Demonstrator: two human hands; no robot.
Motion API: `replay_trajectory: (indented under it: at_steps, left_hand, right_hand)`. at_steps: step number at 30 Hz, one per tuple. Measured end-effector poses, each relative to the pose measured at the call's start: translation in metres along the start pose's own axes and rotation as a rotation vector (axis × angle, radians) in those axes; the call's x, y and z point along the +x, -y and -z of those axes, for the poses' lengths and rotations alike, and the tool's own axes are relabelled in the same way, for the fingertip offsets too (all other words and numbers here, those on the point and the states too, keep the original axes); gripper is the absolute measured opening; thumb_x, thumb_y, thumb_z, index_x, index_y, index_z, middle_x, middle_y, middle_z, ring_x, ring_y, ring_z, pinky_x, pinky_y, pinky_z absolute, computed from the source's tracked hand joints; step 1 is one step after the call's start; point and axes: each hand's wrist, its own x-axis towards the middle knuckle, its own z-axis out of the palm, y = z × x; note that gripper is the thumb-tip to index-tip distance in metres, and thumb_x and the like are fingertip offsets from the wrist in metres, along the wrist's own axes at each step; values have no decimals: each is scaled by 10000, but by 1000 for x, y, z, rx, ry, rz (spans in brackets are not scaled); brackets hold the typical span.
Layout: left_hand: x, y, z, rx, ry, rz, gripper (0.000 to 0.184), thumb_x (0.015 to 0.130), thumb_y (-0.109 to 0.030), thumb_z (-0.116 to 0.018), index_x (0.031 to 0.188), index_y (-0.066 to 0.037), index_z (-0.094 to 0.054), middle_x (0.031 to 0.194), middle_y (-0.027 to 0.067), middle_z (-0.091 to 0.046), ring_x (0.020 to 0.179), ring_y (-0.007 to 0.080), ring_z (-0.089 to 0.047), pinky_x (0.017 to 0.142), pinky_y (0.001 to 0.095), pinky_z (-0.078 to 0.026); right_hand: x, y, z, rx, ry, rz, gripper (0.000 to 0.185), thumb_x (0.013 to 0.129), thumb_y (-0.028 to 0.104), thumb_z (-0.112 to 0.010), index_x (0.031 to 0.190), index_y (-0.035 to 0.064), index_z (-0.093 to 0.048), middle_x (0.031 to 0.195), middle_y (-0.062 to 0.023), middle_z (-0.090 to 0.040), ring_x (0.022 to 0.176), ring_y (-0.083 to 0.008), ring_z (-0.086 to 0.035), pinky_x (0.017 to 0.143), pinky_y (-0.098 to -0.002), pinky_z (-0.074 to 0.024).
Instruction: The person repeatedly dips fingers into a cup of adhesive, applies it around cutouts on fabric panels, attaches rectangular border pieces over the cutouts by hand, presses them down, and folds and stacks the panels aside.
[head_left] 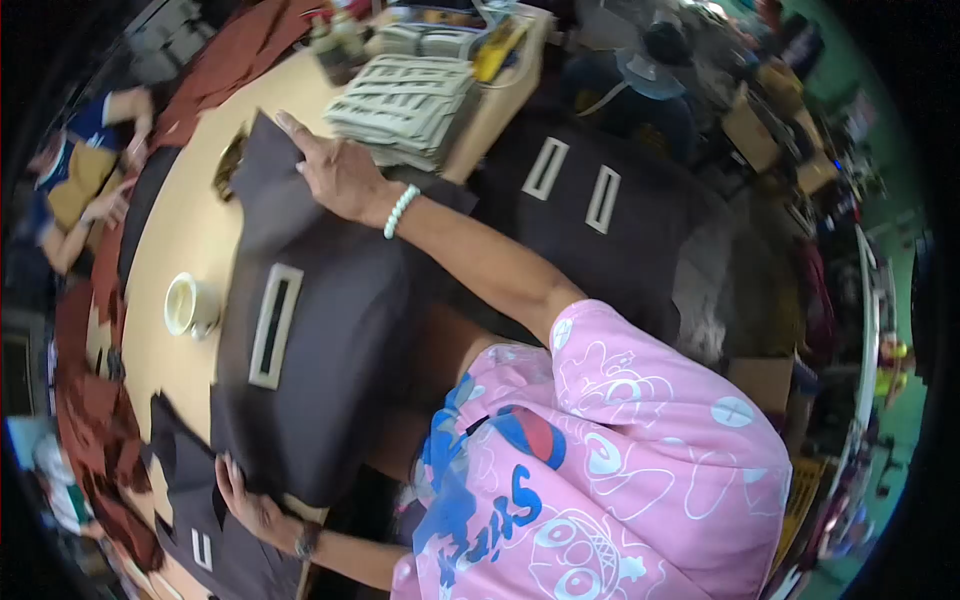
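Observation:
A dark grey fabric piece (pixel 330 270) stretches between my two hands, partly over the table edge and my lap. It carries a pale rectangular frame (pixel 276 325) around a dark slot. My right hand (pixel 340 175), with a beaded bracelet at the wrist, is closed on its far upper corner, index finger pointing along the cloth. My left hand (pixel 255 510) lies by the lower end, its fingers stretched and apart against the dark cloth. Under and beside it is another dark piece (pixel 185 470) with a small pale frame (pixel 202 549).
A white cup (pixel 190 305) stands on the light table (pixel 165 240). Stacked pale frames (pixel 400 105) lie near a yellow tool (pixel 498 50) and bottles (pixel 335 45). Dark cloth with two pale frames (pixel 600 200) hangs behind my arm. Reddish-brown cloth (pixel 85 400) lines the far edge; a co-worker (pixel 90 180) sits there.

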Motion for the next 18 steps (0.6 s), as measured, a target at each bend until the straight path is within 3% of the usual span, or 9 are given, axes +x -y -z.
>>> replay_trajectory:
  at_steps: [2,4,6,7,9,14,16,17,18]
  left_hand:
    - [-7,25,35,-13,48,-47,367,851,-31,-517,1217,-4,-521,1244,141,-517,1128,203,-506,941,286,-401]
    - [-40,-20,-24,-269,-179,208,389,877,-17,-511,1264,-25,-477,1285,144,-486,1163,225,-485,986,301,-370]
    - [-55,-22,-46,-328,-91,198,388,863,-22,-551,1243,-30,-472,1204,145,-531,1110,220,-513,964,304,-393]
    - [-61,-22,-57,-359,-49,193,390,856,-24,-571,1232,-32,-470,1164,146,-553,1083,218,-527,954,306,-405]
    - [-86,-34,-113,-295,156,254,390,848,-24,-576,1217,-19,-448,1097,135,-563,1027,210,-544,899,310,-423]
    - [-143,-19,-262,-3,764,545,344,740,36,-631,1076,25,-557,1022,100,-584,867,158,-574,749,267,-467]
    - [-156,17,-297,-15,1128,785,250,736,26,-665,984,11,-634,865,57,-618,781,138,-579,718,256,-469]
    - [-168,24,-315,17,1269,786,248,728,25,-674,976,15,-660,892,58,-643,796,138,-592,756,262,-475]
    - [-182,22,-333,133,1370,758,277,734,53,-649,1009,31,-660,1079,95,-630,937,167,-594,854,274,-460]
  right_hand:
    - [-20,-7,40,14,-65,-37,692,791,89,-552,1413,87,-249,704,-227,-603,662,-401,-597,616,-470,-474]
    - [-45,-14,92,30,-63,-165,732,784,84,-571,1425,84,-219,625,-213,-561,623,-397,-581,593,-472,-460]
    - [-79,-45,138,90,-152,-256,667,791,20,-595,1392,79,-310,1317,-223,-449,1153,-324,-518,924,-331,-454]
    - [-96,-59,166,99,-182,-282,683,780,-2,-615,1387,56,-309,1362,-173,-424,1227,-307,-449,969,-332,-426]
    - [-140,-86,226,-86,-260,-231,685,778,-49,-611,1388,59,-317,1411,-131,-375,1277,-269,-396,999,-373,-403]
    - [-264,-114,390,-408,-257,-744,705,766,-93,-568,1397,97,-317,1418,-110,-374,1247,-277,-436,1017,-366,-380]
    - [-314,-122,453,-581,-240,-800,703,760,-107,-533,1396,106,-323,1380,-148,-420,1205,-331,-476,977,-367,-404]
    - [-321,-111,474,-638,-273,-886,694,768,-100,-531,1394,124,-334,1357,-167,-441,1205,-335,-476,982,-376,-397]
    - [-333,-112,498,-718,-281,-944,696,777,-94,-527,1399,147,-328,1347,-188,-441,1201,-343,-477,989,-375,-389]
